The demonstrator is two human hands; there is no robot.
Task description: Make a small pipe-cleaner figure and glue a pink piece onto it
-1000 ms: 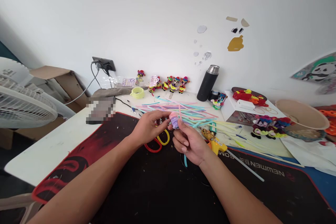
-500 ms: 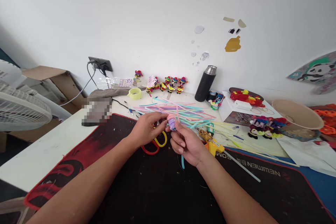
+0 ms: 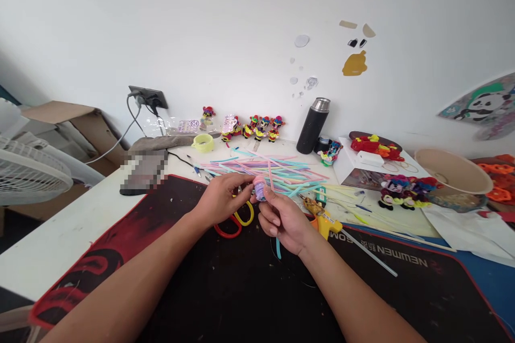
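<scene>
Between my hands is a small wound piece of pink, purple and blue pipe cleaner [image 3: 260, 188]. My right hand [image 3: 284, 220] is closed around its lower side, thumb pressed against it. A pink end sticks up above the thumb, and a teal end [image 3: 278, 248] hangs below the fingers. My left hand [image 3: 225, 198] pinches at the left edge of the piece; the fingertips partly hide that spot. Under my left hand lie scissors with red and yellow handles [image 3: 243, 214]. Loose pastel pipe cleaners [image 3: 298, 169] are spread just behind both hands.
A yellow glue gun [image 3: 328, 224] with a glue stick lies right of my right hand on the black mat [image 3: 225, 289]. Small pipe-cleaner figures [image 3: 261, 131], a black thermos [image 3: 311, 128] and yellow tape [image 3: 203, 143] stand along the wall. A fan [image 3: 32, 161] is at left.
The camera view has shifted slightly. Both hands keep their hold on the wound piece, which looks turned a little, with more of its pink top showing.
</scene>
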